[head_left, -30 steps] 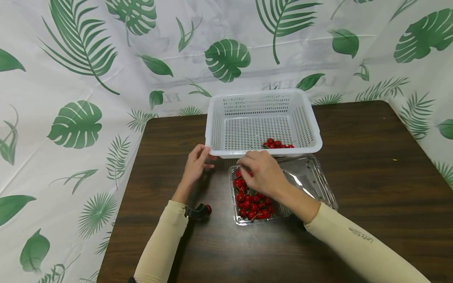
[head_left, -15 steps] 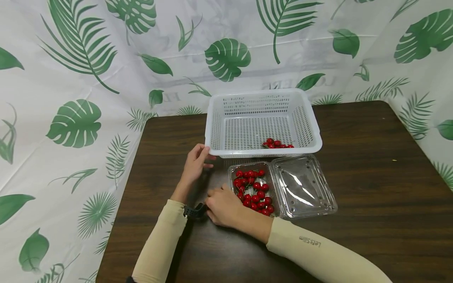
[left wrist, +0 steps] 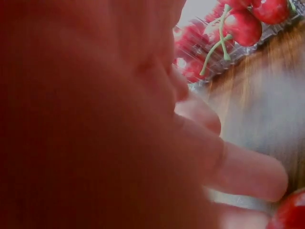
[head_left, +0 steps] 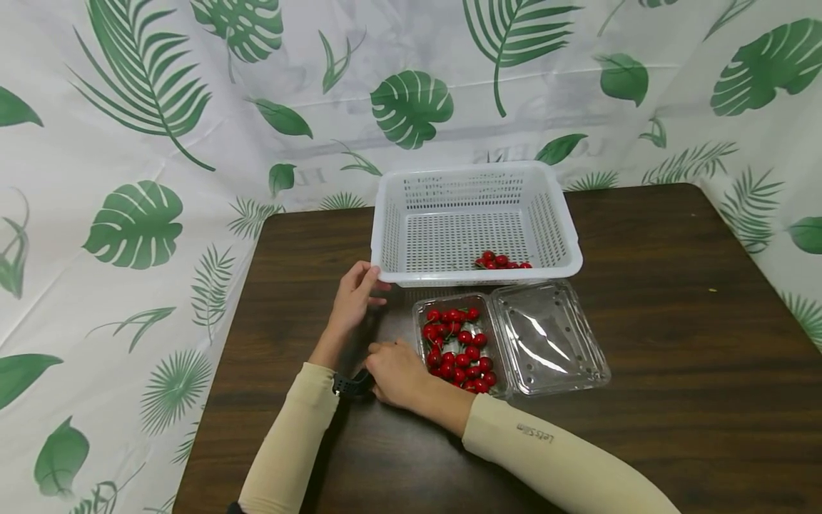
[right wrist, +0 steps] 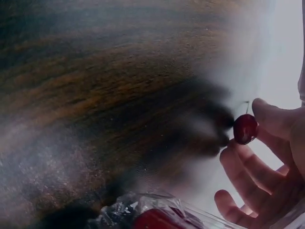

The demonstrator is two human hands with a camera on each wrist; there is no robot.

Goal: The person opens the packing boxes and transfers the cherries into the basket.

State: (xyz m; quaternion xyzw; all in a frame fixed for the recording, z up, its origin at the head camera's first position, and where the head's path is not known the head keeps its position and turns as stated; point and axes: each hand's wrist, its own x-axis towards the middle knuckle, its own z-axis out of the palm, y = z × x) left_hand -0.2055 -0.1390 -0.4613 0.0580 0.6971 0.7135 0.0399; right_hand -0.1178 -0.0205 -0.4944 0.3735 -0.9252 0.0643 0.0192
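Observation:
At the left front corner of a white plastic basket (head_left: 478, 276), my left hand (head_left: 349, 303) grips the rim, thumb over it and other fingers below. My right hand (head_left: 399, 371) is low beside the left wrist strap (head_left: 349, 385), its fingertips hidden in the head view. The right wrist view shows it pinching a single dark red cherry (right wrist: 245, 129), stem up, between thumb (right wrist: 274, 117) and finger, close over the table. Left of the open clear clamshell lid lies the clamshell box (head_left: 504, 357) with cherries (head_left: 462, 343). In the left wrist view, blurred fingers (left wrist: 248, 174) fill much of the frame beside a cherry (left wrist: 291, 212).
Several cherries (head_left: 501, 262) lie inside the basket at its front right. The clear lid (head_left: 552, 339) spreads flat to the right of the box. A leaf-patterned sheet (head_left: 257, 157) hangs behind the dark wooden table (head_left: 661, 300).
My right hand has moved from over the box down and left to the loose cherry beside the left wrist, and now pinches it. My left hand stays at the basket rim.

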